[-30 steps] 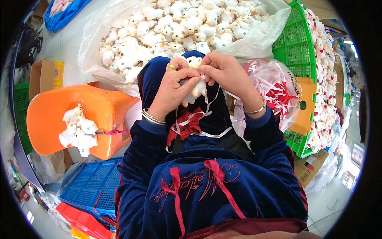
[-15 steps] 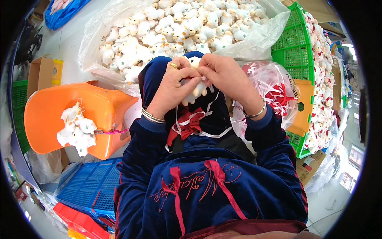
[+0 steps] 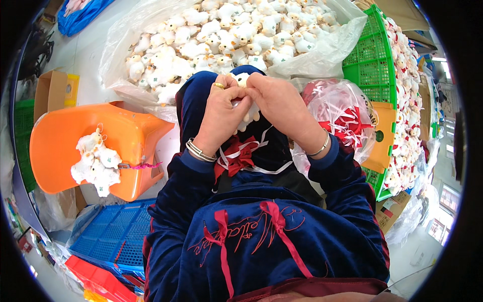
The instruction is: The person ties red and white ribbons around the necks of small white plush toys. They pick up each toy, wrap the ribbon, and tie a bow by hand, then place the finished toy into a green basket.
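Plush toy: one white plush toy (image 3: 251, 116), positioned between the two hands, over the lap; head toward the far side, partly covered by the fingers.
Left hand (image 3: 221, 108): gripping the toy from its left side; thumb and forefinger drawn together near the neck.
Right hand (image 3: 283, 103): fingers bent inward, tips meeting the left fingertips at the toy; what they pinch is hidden, so its grip cannot be told.
Lap: red fabric piece (image 3: 239, 155) with white ribbon, just nearer than the toy.
Far side: open translucent bag (image 3: 347, 32) filled with white plush toys.
Right side: clear bag (image 3: 370, 100) containing red pieces and white ribbons; beyond it, green crate (image 3: 370, 55).
Left side: orange chair (image 3: 55, 146) supporting a cluster of white toys (image 3: 98, 166).
Near left: blue crate (image 3: 110, 236), beside a red container (image 3: 98, 279).
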The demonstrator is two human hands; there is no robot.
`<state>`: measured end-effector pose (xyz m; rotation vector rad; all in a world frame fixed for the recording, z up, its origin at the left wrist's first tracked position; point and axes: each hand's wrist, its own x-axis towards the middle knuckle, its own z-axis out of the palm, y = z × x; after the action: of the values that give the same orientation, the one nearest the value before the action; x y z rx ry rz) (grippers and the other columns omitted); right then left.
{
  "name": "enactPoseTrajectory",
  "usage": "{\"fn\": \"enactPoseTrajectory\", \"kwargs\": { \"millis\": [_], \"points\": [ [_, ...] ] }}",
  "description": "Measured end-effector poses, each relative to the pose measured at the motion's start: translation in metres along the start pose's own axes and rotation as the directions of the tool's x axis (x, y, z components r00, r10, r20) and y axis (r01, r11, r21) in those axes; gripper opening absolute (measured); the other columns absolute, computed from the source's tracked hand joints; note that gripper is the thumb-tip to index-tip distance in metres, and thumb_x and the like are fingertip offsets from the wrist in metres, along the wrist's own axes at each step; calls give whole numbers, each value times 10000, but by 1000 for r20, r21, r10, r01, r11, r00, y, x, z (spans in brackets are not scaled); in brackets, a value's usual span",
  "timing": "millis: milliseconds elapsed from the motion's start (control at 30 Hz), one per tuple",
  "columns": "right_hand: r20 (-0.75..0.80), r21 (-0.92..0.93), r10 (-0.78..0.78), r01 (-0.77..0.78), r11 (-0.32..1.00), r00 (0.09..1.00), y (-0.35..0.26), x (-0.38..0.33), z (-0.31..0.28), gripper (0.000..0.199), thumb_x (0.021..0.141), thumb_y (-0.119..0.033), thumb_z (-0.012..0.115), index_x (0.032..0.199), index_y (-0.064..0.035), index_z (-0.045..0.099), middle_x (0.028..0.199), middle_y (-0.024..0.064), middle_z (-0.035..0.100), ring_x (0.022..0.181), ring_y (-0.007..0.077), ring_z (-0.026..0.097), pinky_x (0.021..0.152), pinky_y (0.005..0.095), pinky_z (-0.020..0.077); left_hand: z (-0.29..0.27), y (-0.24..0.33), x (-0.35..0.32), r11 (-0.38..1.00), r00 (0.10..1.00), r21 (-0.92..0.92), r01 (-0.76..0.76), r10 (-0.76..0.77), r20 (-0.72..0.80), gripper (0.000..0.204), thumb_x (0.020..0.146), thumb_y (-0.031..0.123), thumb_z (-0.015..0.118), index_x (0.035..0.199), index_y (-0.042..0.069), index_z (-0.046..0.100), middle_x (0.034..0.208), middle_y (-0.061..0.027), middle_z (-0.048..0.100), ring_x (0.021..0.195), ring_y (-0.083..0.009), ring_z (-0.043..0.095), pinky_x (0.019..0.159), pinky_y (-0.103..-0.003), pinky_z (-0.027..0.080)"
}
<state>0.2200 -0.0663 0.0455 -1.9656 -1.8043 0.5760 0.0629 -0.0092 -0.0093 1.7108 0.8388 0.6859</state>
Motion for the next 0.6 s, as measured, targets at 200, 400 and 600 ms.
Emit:
{"fn": "enactPoseTrajectory", "kwargs": {
  "millis": [200,400,600],
  "points": [
    [-86,383,-19,51,922,996,18,-3,14,115,977,-144,650,945,-34,639,814,135,670,734,273,654,658,371,505,-20,-1,9,996,989,-90,28,-15,144,164,880,134,749,969,-3,754,949,-66,569,943,-171,569,827,-268,470],
    [136,679,31,-116,725,990,34,-1,11,85,951,-74,707,1007,-12,694,812,10,660,757,61,562,673,254,476,-24,-12,13,996,982,-93,10,7,187,187,912,175,730,999,12,756,1040,-61,566,969,-156,572,836,-260,471],
    [59,537,-258,187,823,964,42,5,1,74,955,-63,690,994,-1,707,811,22,669,747,71,569,678,256,481,-23,-10,12,992,980,-122,24,1,199,167,926,164,717,1003,21,753,1083,-80,553,987,-166,577,845,-266,482]
  ]
}}
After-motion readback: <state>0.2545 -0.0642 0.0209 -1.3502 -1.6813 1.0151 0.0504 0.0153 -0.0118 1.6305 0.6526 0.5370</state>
